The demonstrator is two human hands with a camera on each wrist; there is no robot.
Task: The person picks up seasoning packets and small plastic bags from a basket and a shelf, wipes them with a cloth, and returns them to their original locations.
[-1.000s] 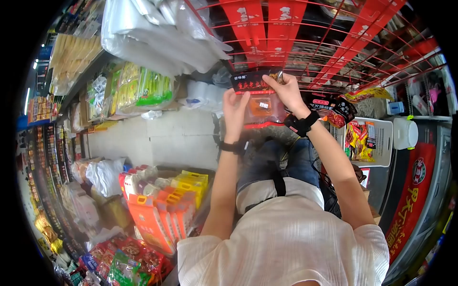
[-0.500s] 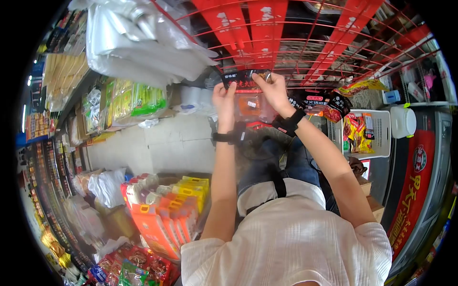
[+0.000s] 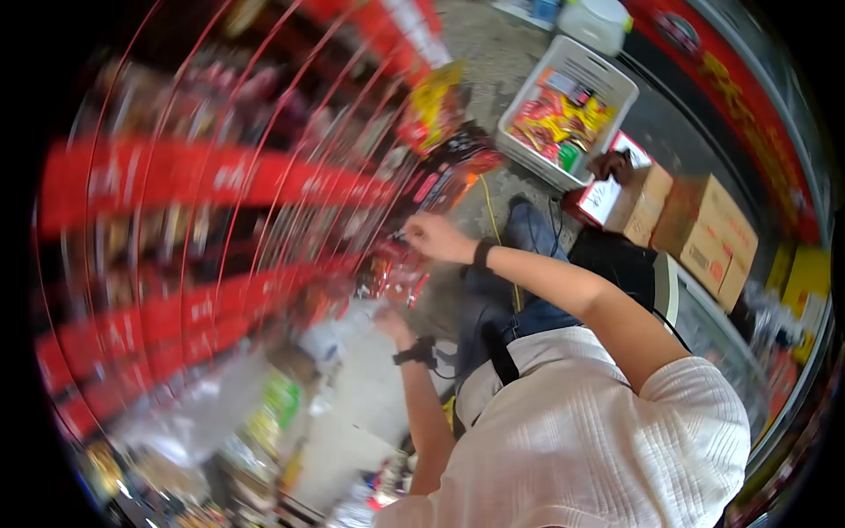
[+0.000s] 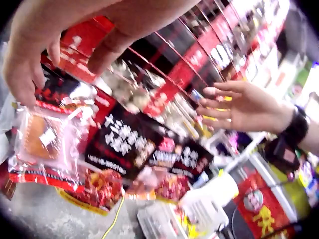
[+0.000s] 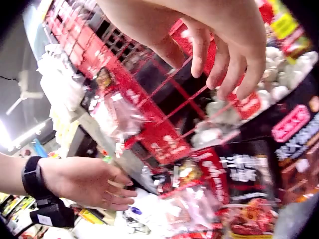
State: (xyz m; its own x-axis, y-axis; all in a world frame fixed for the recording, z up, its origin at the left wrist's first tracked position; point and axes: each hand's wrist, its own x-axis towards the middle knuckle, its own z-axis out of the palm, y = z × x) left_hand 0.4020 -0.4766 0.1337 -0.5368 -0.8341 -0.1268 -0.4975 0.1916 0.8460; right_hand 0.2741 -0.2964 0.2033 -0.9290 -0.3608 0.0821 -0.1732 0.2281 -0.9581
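Note:
My left hand (image 4: pixel 75 35) is empty, its fingers loosely bent in the left wrist view. Just below it in that view hangs a clear plastic packet (image 4: pixel 65 159) with an orange-brown block inside and a white label. Fingers apart and holding nothing, my right hand (image 5: pixel 219 45) is in front of the red wire rack (image 5: pixel 159 99). Beside the clear packet hang black hotpot-base packets (image 4: pixel 132 139) with white lettering. In the blurred head view, the right hand (image 3: pixel 438 238) is near the black packets and the left hand (image 3: pixel 393 324) lower, by the clear packet.
A white crate (image 3: pixel 563 114) of red and yellow packets stands on the floor beyond the rack. Cardboard boxes (image 3: pixel 704 238) are at the right, near a freezer with a red side. White plastic bags (image 3: pixel 189 414) hang at the lower left.
Both hands have let go of the clear packet, which now hangs among the others on the rack. The head view has swung to the right, and the hands have moved apart.

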